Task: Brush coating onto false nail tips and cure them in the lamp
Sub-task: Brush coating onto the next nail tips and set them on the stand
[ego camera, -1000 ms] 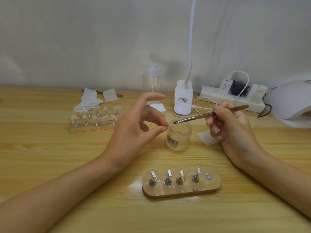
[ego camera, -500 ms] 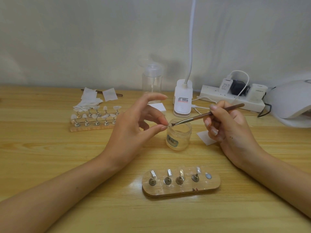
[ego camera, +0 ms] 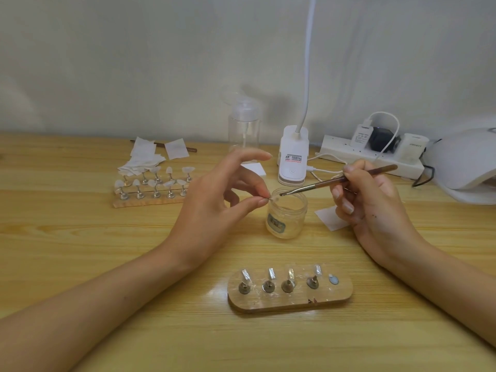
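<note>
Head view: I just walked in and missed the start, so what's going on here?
A person is coating false nail tips. The left hand pinches a small clear tip over an open jar, and the right hand holds a brush with its bristles at that tip. A wooden stand in front carries four more, and a rack of others sits back left. The lamp is at the far right, apart from both hands; this tip is not yet in it.

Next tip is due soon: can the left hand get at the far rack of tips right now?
Likely not yet: bare table leads from the left hand to the rack, but its thumb and finger pinch a nail tip at the brush.
</note>
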Tool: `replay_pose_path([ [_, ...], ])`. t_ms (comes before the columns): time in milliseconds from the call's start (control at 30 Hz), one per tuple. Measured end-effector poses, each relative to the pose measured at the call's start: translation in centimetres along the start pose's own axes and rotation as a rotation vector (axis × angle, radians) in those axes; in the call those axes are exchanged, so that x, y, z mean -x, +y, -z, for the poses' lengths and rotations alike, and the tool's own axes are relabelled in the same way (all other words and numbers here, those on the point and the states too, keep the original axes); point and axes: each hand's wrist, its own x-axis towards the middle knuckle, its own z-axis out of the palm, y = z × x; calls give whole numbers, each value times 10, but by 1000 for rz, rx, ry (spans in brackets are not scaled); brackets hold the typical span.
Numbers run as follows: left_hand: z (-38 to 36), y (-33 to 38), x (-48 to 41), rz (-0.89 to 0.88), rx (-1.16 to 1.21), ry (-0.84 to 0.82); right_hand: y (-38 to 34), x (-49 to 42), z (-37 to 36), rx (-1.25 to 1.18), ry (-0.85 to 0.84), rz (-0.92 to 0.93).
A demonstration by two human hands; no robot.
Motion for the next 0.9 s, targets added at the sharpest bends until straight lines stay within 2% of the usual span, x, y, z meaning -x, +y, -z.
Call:
replay_pose_path([
  [133,0,0,0,0,0,-1,-1,2,-3,45,-87,39],
  [300,0,0,0,2,-1,-4,1,0,-1,2,-6,9],
  [433,0,0,0,11,0,1,1,1,-2,22,-80,56],
  [600,0,1,0,24,6,-1,1,0,0,-9,-14,28],
  [767,0,1,1,44,23,-4,1,2,-1,32,-89,80],
  [900,0,0,0,63,47,-15,1,1,-1,15,-12,48],
])
